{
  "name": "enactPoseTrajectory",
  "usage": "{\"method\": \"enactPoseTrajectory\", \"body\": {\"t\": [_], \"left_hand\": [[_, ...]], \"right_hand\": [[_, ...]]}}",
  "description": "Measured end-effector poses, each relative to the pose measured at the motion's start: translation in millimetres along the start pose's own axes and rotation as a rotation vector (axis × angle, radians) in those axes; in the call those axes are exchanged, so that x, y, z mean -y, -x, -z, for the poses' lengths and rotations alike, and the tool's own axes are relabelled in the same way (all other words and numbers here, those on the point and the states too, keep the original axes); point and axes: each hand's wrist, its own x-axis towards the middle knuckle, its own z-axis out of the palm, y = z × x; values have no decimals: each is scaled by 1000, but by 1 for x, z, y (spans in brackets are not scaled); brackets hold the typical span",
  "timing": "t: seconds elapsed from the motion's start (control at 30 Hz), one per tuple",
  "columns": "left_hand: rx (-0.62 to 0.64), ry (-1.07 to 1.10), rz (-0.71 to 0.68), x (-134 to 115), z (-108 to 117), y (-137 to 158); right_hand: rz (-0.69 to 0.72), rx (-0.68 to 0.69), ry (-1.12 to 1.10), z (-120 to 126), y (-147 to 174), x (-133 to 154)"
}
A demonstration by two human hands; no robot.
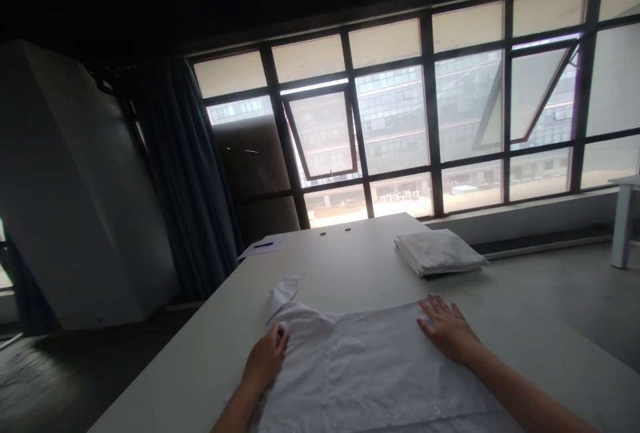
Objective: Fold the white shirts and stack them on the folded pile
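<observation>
A white garment, apparently a shirt (367, 370), lies spread on the white table in front of me. Its far left corner bunches into a folded flap (286, 293) that sticks up and away from the rest. My left hand (267, 356) is at the garment's left edge, fingers curled and pinching the fabric just below that flap. On the far right corner, my right hand (447, 328) rests flat with its fingers stretched out over the cloth. Shallow creases run across the fabric between both hands. The near part of the garment runs out of view at the bottom.
A folded stack of white cloth (437, 252) sits at the table's right edge. Toward the far left lie paper sheets (273, 250) with a blue pen (263, 244). The white table (350, 270) reaches toward the windows (393, 126); a dark curtain (185, 180) hangs left.
</observation>
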Motion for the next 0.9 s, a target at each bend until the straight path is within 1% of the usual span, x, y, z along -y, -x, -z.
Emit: {"method": "enactPoseTrajectory", "body": {"t": [0.1,0.2,0.27,0.4,0.53,0.7,0.8,0.9], "left_hand": [[-55,53,-34,5,6,0],[-115,73,-21,5,6,-4],[-122,74,-5,5,5,-7],[-74,26,32,4,3,-9],[-23,-54,23,2,3,-6],[22,-118,49,-1,8,-5],[50,-115,86,8,18,-1],[133,-44,81,27,30,9]], "right_hand": [[1,6,1,0,0,-1],[7,-1,-2,-2,-1,-2],[7,-1,-2,-4,-1,-2],[3,7,-9,-3,-2,-2],[6,9,-13,1,-1,-1],[12,-12,-18,1,2,-1],[10,-36,-9,-3,3,-5],[4,-62,6,-5,4,-8]]}}
